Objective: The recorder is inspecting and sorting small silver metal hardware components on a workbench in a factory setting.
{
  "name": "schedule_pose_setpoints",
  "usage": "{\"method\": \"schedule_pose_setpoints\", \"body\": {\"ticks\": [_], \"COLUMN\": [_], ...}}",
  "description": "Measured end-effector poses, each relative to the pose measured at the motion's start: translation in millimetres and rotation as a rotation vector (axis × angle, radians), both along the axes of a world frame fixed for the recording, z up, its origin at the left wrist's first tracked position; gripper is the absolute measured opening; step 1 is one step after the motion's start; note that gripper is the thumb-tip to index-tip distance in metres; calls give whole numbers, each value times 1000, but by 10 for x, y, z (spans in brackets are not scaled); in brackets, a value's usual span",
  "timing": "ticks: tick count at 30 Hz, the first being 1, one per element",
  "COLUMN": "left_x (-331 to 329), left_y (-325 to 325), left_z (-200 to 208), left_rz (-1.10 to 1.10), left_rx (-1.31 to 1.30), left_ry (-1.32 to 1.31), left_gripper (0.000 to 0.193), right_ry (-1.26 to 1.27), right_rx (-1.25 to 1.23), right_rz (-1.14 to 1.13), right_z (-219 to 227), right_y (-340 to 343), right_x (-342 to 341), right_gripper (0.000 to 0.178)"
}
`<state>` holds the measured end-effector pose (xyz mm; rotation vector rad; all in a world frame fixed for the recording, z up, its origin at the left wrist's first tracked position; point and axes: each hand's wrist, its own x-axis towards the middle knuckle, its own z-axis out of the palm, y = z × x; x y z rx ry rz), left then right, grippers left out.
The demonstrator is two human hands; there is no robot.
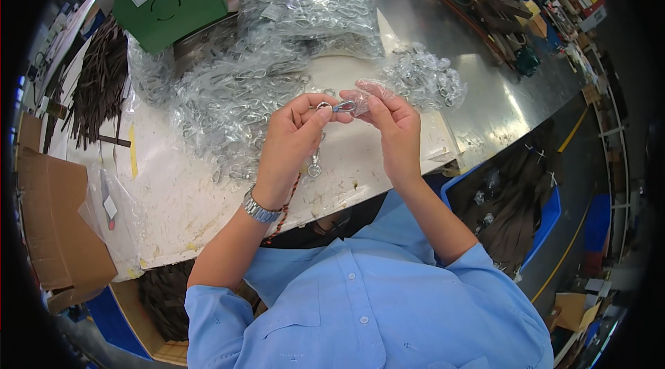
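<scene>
My left hand (292, 132) pinches a small silver metal snap hook (342, 107) by its ring end, above the front part of the worktable. My right hand (396, 127) has its fingers closed on a small clear plastic bag (361, 97). The hook's other end meets the bag's mouth; whether it is inside I cannot tell. Below my left hand another metal hook (314, 165) shows against the white table top. A large heap of bagged metal hooks (222, 109) spreads to the left of my hands, and a smaller heap of clear bags (426, 77) lies to the right.
A green machine (173, 5) stands at the back left, beside large clear bags of hooks (325, 5). Dark brown straps (100, 82) lie on the left. A cardboard box (62, 217) borders the table's left end. Blue bins (547, 227) with dark straps flank me below.
</scene>
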<state>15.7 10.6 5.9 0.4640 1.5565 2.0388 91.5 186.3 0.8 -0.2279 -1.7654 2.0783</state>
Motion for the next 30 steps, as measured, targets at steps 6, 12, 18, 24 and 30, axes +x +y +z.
{"method": "schedule_pose_setpoints", "body": {"ticks": [6, 12, 18, 24, 30], "left_x": [4, -19, -3, 70, 27], "left_y": [-11, -12, 8, 17, -21], "left_z": [-10, -47, -60, -17, -62], "left_rz": [-51, -33, 34, 53, 53], "left_rx": [-51, -35, 43, -124, -213], "left_ry": [20, 8, -69, -11, 21], "left_gripper": [22, 24, 16, 12, 15], "right_ry": [-5, -15, -3, -6, -14], "right_rx": [-75, -119, -100, -301, -318], "right_rz": [-5, 8, 53, 155, 113], "right_z": [9, 2, -7, -51, -51], "right_y": [-11, -28, -73, -149, -135], "right_x": [-23, -12, 9, 60, 71], "right_gripper": [39, 40, 39, 45, 45]}}
